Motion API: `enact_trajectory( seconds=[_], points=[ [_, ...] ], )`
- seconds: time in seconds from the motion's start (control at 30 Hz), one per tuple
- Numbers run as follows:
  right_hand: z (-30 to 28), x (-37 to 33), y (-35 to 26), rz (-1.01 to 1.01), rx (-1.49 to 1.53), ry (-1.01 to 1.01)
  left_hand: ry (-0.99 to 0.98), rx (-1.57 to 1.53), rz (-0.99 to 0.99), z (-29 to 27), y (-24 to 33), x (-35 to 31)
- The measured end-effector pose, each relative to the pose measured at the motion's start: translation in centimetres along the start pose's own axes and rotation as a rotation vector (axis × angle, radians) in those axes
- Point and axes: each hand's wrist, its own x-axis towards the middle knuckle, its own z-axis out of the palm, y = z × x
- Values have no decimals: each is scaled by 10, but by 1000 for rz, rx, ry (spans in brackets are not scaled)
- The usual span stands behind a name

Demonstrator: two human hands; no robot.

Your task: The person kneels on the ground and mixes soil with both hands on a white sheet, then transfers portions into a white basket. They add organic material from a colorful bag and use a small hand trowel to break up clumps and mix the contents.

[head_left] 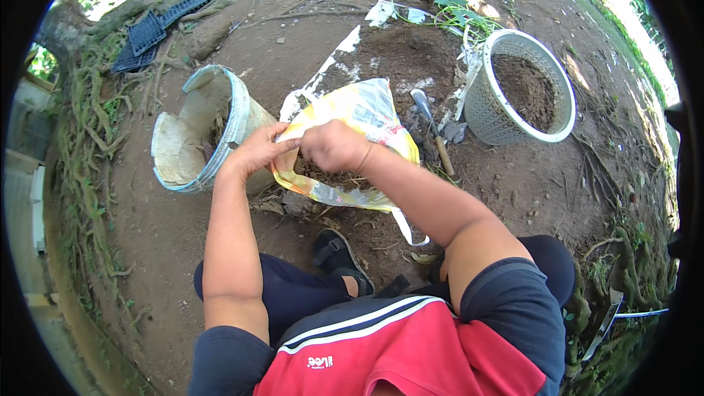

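Observation:
A yellow, white and clear plastic bag stands open between my knees, with dark soil and dry bits inside. My left hand pinches the left edge of its mouth between thumb and fingers. Over the bag's opening, close beside it, my right hand is closed with its knuckles up; what its fingers hold is hidden beneath. One white handle of the bag hangs down on the near side. Just right of the bag, a hand trowel with a wooden handle lies on the dirt, its blade pointing away.
At left a cracked, pale bucket leans over. A white perforated basket holding soil stands at right. Beyond the bag, loose soil lies on a white sheet beside a green vine. Black trays and tree roots are farther left.

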Motion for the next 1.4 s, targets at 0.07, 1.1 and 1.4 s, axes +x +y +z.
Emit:
enact_trajectory(
  seconds=[0.07, 1.1, 1.4],
  points=[
    [39, -3, 5, 177, -175, -384, 71, -2, 28, 2, -9, -5],
    [52, -59, 63, 659, 162, -293, 300, -601, 123, 23, -42, 51],
    [-52, -50, 22, 1093, 803, -174, 497, -941, 87, 42, -11, 75]
  ],
)
